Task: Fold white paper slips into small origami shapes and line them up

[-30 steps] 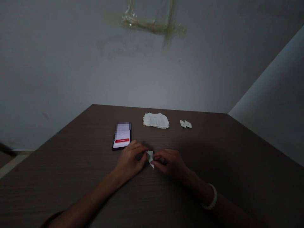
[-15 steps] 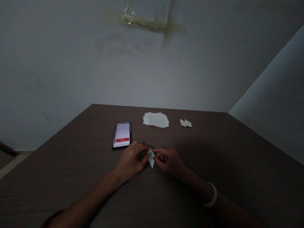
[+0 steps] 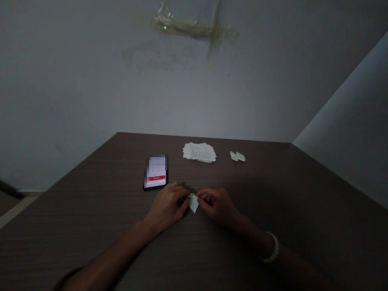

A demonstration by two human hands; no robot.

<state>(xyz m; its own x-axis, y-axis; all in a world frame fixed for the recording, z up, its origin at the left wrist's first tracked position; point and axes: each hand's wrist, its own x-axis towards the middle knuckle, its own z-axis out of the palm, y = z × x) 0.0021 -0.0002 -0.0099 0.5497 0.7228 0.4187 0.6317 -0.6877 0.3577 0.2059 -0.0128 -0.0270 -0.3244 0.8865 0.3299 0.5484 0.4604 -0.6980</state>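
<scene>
slip [image 3: 194, 204] between hands [image 3: 166, 204], phone [image 3: 156, 182] left, paper stack [image 3: 199, 152] behind (on table [image 3: 91, 194])

Small folded paper [image 3: 194, 204], white, roughly kite-shaped, pointed end toward near side. Pinched between left hand [image 3: 169, 205] and right hand [image 3: 218, 205], mid tabletop [image 3: 194, 250]; contact with surface unclear.

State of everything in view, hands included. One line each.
Small paper: folded, pointed end toward the wearer, held between both hands
Left hand: pinching the paper's left side
Right hand: pinching its upper right corner
Phone: flat, screen lit, partly pixelated
Paper stack: printed, edges uneven
Two small papers: folded, lying together
Bracelet: worn on right wrist
</scene>
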